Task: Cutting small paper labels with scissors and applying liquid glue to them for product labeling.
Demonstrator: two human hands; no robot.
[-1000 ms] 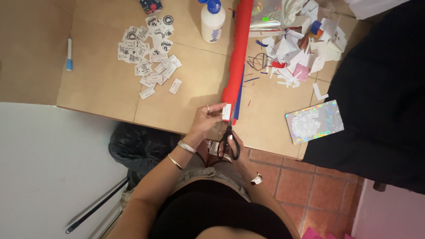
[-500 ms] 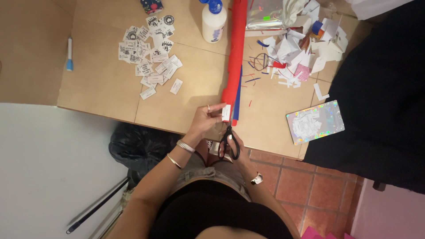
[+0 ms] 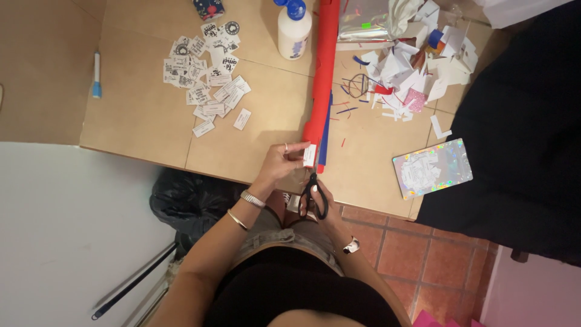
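The person's left hand pinches a small white paper slip between thumb and fingers, right at the near edge of the tan surface. The slip sits against the near end of a long red paper roll that runs away toward the far side, with a blue strip lying along its right edge. Just nearer, the right hand has its fingers closed through the black handles of a pair of scissors, whose blades point up at the slip; whether the blades are parted I cannot tell.

Farther off to the left lies a scatter of small printed white cut-outs, and left of those a blue-tipped marker. A white glue bottle with a blue cap stands at the far side, just left of the roll. To the right of the roll is a heap of paper scraps, and nearer, a shiny holographic sheet by the surface's edge. Below are red floor tiles.
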